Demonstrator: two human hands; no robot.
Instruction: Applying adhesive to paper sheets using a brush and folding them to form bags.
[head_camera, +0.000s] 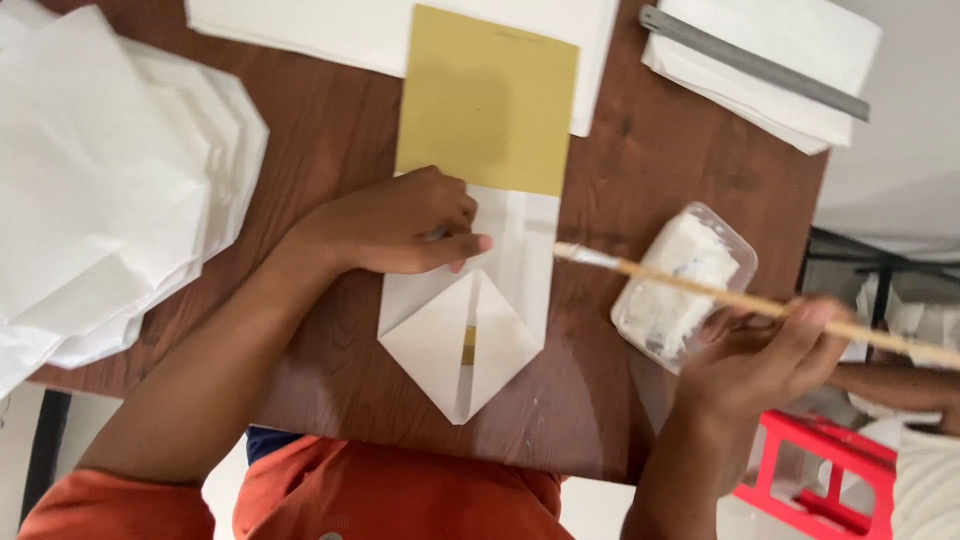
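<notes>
right hand (765, 355): fingers pinched around a thin wooden brush (760, 303), held near its middle; the stick runs slantwise, its pale bristle tip up-left over the bare wood between the folded paper and a tub, the far end running off the right edge. just beside and partly under that hand sits a clear plastic tub (685, 282) of white paste, near the right edge of the brown wooden table (330, 130). left hand (400, 225): fingers curled down, knuckles and fingertips pressing flat on a white folded paper (465, 330); nothing pinched, only held down. the paper's lower end is folded to a point aimed at the person, two flaps meeting at a centre seam where a sliver of yellow shows. a mustard-yellow card (488, 100) sticks out of the paper's upper end, lying upright along the table. left side: a loose pile of white sheets (110, 170). top: more white sheets (330, 30) under the card's upper edge. top right: a grey metal ruler (755, 63) lying slantwise on a further white stack (790, 30). lower right, off the table: a red stool (820, 470).
</notes>
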